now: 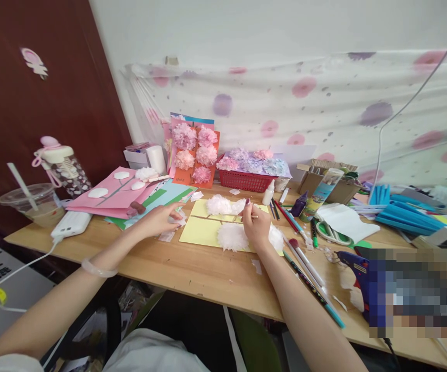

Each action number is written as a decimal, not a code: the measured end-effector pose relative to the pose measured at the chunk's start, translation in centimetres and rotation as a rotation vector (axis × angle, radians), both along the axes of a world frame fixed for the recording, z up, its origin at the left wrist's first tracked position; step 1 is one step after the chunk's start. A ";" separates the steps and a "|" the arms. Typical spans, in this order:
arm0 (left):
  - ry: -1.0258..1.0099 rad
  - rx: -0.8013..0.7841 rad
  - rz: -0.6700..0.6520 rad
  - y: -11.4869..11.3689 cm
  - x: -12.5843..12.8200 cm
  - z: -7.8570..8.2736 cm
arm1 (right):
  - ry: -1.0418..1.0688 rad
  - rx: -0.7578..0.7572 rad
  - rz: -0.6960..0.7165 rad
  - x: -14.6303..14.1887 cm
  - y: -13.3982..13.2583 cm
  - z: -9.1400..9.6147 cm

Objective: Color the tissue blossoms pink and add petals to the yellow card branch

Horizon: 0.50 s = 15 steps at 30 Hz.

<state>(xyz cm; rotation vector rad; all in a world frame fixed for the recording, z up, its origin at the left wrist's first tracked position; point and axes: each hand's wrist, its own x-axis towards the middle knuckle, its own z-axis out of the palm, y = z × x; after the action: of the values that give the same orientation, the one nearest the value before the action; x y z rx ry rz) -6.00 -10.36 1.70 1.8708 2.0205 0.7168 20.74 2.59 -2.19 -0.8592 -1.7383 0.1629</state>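
A yellow sheet of paper (198, 234) with brown branch lines lies on the wooden table. Fluffy white paper flowers stand on it: one flower (218, 205) at the upper left, another flower (232, 236) below, and a third partly behind my right wrist. My right hand (256, 223) is over the sheet's right half, fingers pinched around a thin pale stick (251, 216), next to a white tuft (237, 207). Left of the sheet, my left hand (157, 221) has its fingers stretched out by small white paper pieces (179, 219); nothing shows in its grip.
Pink sheets (109, 195) and a drink cup (33, 202) are at left. A red basket (246, 181) with paper flowers stands behind, near a white glue bottle (268, 193). Brushes (304, 261), scissors (334, 232) and a blue glue gun (363, 274) lie at right.
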 end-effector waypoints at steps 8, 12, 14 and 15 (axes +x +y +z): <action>0.017 0.004 0.040 -0.1 -0.1 0.7 | 0.005 -0.003 0.003 0.0 -0.1 0.1; -0.050 -0.014 0.036 -0.3 -0.1 0.7 | 0.009 -0.009 0.003 0.0 0.0 0.0; -0.093 0.004 0.046 -0.2 -0.3 0.4 | 0.011 -0.011 0.003 0.0 0.0 0.0; -0.116 0.017 0.055 -0.1 -0.4 0.3 | 0.013 -0.012 0.004 0.0 -0.1 0.0</action>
<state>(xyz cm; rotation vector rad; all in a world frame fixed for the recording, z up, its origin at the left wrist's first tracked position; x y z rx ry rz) -6.39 -10.49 1.97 1.7464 2.0054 0.8390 20.73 2.54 -2.18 -0.8624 -1.7286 0.1815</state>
